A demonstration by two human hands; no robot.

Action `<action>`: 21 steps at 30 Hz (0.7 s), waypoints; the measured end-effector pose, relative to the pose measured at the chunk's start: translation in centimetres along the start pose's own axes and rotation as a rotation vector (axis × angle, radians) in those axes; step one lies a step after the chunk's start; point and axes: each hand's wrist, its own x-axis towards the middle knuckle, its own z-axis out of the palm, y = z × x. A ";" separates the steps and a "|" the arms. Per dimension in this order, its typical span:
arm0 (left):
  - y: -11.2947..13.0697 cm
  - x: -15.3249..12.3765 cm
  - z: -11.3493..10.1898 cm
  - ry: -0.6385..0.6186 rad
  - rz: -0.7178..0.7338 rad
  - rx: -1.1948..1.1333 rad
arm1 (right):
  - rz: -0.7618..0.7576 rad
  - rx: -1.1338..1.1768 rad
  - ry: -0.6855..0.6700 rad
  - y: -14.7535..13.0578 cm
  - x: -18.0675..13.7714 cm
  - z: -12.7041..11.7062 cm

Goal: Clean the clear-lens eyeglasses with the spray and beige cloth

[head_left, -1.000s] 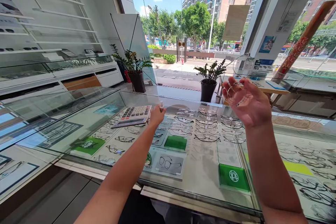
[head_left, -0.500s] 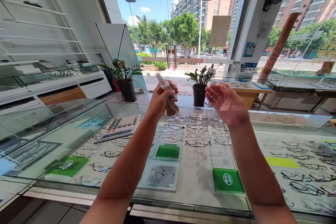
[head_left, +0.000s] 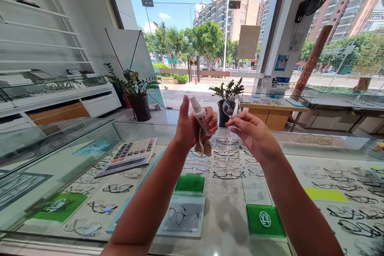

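A: Which items do we log first?
B: We set 12 o'clock at the top of our view. The glass display counter (head_left: pixel 220 230) spans the lower part; toward 10 o'clock on its top we note the calculator (head_left: pixel 129 157).

A: State of each grip?
B: Our right hand (head_left: pixel 259 134) pinches the glasses (head_left: pixel 230 108) with its fingertips, between the two lenses. Our left hand (head_left: pixel 188 130) wraps its fingers around the bottle (head_left: pixel 200 116), thumb raised beside the cap.

A: Where are the glasses relative to the bottle?
B: At 3 o'clock, apart from it, above the counter. Their long axis runs roughly 12 to 6. Our right hand is nearer.

A: The bottle's axis?
B: From 5 to 11, cap at 11. We judge this bearing critical: the cap leans away from the upper lens.

A: Smallest item?
B: The cloth (head_left: pixel 204 148), hanging at 6 o'clock below our left fingers; we cannot tell how it is gripped.
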 end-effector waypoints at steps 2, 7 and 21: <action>-0.2 0.2 -0.2 0.020 -0.008 0.072 | -0.007 -0.043 -0.004 0.1 -0.1 0.1; -1.2 0.3 -0.9 0.111 0.173 0.497 | -0.009 -0.135 -0.016 0.1 -0.1 -0.1; -1.1 -0.1 -0.6 0.179 0.199 0.841 | 0.041 0.043 -0.017 1.2 0.7 -0.2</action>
